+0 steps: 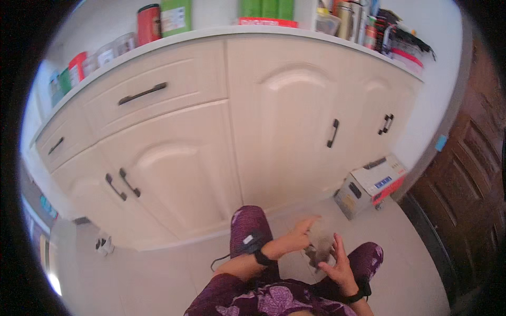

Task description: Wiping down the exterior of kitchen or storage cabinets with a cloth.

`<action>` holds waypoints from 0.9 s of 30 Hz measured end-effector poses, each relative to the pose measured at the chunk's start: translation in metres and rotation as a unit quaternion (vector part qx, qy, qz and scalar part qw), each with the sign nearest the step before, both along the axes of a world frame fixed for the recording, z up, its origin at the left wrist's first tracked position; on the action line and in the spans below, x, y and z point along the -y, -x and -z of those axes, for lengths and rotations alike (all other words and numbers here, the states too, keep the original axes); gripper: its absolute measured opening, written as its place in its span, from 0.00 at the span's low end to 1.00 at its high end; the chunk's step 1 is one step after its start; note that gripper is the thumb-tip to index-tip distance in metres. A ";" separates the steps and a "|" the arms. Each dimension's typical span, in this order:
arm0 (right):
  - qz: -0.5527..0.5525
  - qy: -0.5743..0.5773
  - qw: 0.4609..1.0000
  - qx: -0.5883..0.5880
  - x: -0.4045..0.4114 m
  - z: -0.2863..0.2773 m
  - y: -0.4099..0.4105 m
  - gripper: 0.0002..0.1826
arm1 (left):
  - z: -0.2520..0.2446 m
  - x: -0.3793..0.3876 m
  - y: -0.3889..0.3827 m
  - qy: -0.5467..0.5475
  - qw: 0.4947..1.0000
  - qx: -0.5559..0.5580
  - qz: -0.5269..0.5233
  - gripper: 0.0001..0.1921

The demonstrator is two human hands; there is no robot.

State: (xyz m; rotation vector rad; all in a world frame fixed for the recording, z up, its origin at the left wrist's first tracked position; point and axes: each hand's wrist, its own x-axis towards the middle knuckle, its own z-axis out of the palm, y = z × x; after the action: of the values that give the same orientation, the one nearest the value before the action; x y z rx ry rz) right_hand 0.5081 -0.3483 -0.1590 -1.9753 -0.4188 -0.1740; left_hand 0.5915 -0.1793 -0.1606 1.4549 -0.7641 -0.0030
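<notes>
Between my two hands, low over the floor and between my knees, is a blurred soft-looking thing (pixel 322 237), pale beige above and grey-brown below. The blur hides what it is. My left hand (pixel 296 236) meets its upper left side, with the index finger stretched along the top and the other fingers curled in. On the other side my right hand (pixel 339 264) has its thumb and fingers spread around the lower part; whether it grips is unclear. Each wrist wears a black band, and a small black device (pixel 253 241) with a cable lies by my left knee.
Cream cabinets (pixel 197 166) with black handles stand ahead. Their white countertop (pixel 221 34) bears jars, a red canister (pixel 149 25), green packs and flasks. A cardboard box (pixel 369 185) sits on the tiled floor (pixel 158 276) at right, near a dark panelled door (pixel 466 177).
</notes>
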 end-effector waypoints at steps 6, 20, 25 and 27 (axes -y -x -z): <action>0.027 -0.123 0.980 -0.157 -0.022 0.010 -0.012 0.35 | -0.033 0.006 0.012 -0.109 0.993 0.036 0.004 0.25; 0.109 -0.234 0.964 -0.061 0.048 -0.002 -0.029 0.18 | -0.107 -0.141 0.003 -0.326 0.909 0.177 -0.192 0.15; 0.131 -0.246 0.960 -0.011 0.073 -0.047 -0.041 0.18 | -0.185 -0.253 0.030 -0.199 0.778 0.228 -0.551 0.08; 0.188 -0.193 0.963 0.007 0.100 -0.041 -0.058 0.19 | -0.208 -0.274 0.035 -0.157 0.740 0.264 -0.599 0.07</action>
State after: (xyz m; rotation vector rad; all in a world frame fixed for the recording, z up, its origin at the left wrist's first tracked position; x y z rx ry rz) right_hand 0.5657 -0.4482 -0.1185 -1.6494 -0.0083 -0.4748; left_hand 0.5567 0.0947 0.0478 2.0859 -0.1127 1.3829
